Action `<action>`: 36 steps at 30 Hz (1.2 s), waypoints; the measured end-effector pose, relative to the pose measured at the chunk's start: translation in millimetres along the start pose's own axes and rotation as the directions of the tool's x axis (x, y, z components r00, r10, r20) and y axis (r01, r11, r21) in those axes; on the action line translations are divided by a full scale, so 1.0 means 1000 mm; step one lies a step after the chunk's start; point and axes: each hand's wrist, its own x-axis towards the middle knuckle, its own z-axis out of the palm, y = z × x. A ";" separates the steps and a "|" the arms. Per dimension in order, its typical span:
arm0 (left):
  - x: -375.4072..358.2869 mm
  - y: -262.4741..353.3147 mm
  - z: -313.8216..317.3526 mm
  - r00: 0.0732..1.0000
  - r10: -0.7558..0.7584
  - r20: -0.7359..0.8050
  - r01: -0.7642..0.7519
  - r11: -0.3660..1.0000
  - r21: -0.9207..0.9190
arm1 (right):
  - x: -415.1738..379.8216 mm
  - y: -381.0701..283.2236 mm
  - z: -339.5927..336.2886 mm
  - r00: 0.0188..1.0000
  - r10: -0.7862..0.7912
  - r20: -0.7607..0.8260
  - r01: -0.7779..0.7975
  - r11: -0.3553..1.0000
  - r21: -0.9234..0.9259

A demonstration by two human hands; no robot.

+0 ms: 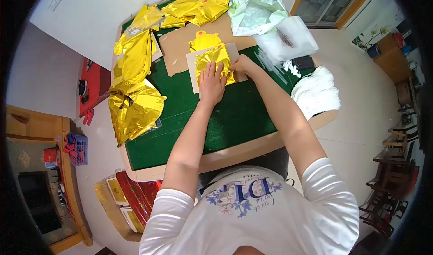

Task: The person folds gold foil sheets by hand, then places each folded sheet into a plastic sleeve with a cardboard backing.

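Observation:
A gold foil piece (208,59) lies on a light cardboard sheet (195,80) on the green tabletop (234,115). My left hand (212,84) rests flat on the foil with its fingers spread. At the foil's right edge, my right hand (243,66) has its fingers pinched together; what they hold, if anything, is too small to make out. Another gold foil piece with small round ears (202,39) shows just beyond, above the sheet.
More gold foil pieces (135,104) line the table's left and far edges. A plastic bag (257,12), a clear packet (288,38), thin sticks (271,66), a black object (303,63) and a white bundle (317,93) lie at the right.

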 end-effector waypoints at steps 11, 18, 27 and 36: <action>0.000 -0.003 0.005 0.999 0.015 -0.035 -0.015 1.000 0.010 | 0.002 0.001 -0.003 0.997 -0.023 0.075 0.027 0.999 -0.045; 0.000 -0.001 0.002 1.000 0.003 -0.016 -0.003 1.000 0.027 | -0.003 -0.013 -0.009 0.984 0.067 0.163 -0.069 0.998 0.009; 0.000 0.000 -0.001 1.000 -0.013 0.024 0.013 1.000 0.010 | 0.007 -0.010 0.007 0.995 -0.099 -0.019 0.097 0.990 -0.105; -0.001 -0.001 0.001 1.000 0.004 -0.015 -0.003 1.000 0.016 | 0.007 -0.016 0.007 0.997 0.055 0.052 -0.053 0.998 -0.028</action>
